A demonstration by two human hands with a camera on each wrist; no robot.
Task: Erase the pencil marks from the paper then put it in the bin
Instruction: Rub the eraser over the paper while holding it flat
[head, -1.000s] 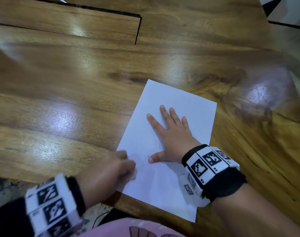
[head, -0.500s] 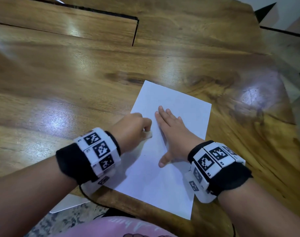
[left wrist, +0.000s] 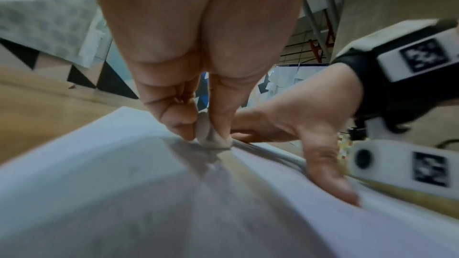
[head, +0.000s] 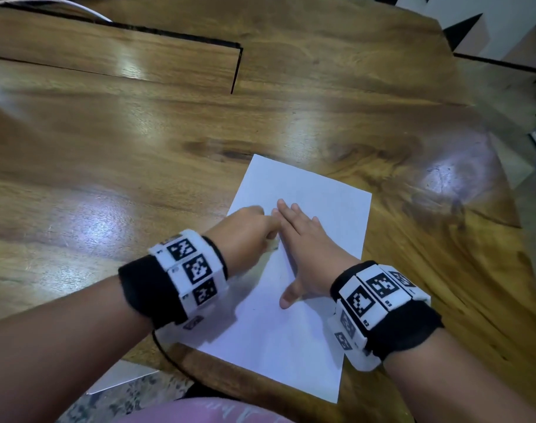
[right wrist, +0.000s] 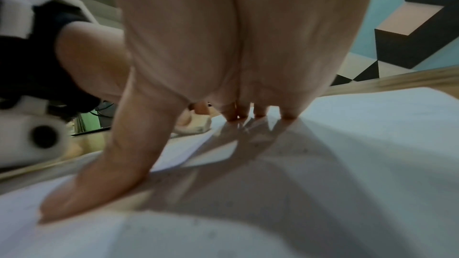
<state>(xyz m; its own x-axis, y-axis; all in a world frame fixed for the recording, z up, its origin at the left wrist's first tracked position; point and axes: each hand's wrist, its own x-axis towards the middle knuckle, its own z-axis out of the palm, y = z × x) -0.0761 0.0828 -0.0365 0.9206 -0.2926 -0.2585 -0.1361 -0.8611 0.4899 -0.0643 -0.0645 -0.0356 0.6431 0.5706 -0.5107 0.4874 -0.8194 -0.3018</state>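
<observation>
A white sheet of paper [head: 306,209] lies on the wooden table [head: 138,166] near its front edge. My right hand [head: 303,239] lies flat on the sheet, fingers straight and thumb spread, and presses it down; the right wrist view shows its fingertips [right wrist: 258,113] on the paper [right wrist: 347,144]. My left hand [head: 245,230] is just left of it and pinches a small pale eraser [left wrist: 211,134] against the paper [left wrist: 99,164]. The eraser [right wrist: 198,125] shows beyond my right thumb too. Any pencil marks are too faint to make out. No bin is in view.
The table has a dark slot and seam [head: 236,68] at the back left. A white cable [head: 77,9] runs along the far left edge. A white flat thing [head: 123,377] lies on the floor below the table's front edge. Patterned floor tiles [head: 474,32] show at the far right.
My left hand has moved from the paper's lower left edge up to the middle of the sheet, beside my right hand's fingers. My right hand stays flat on the paper.
</observation>
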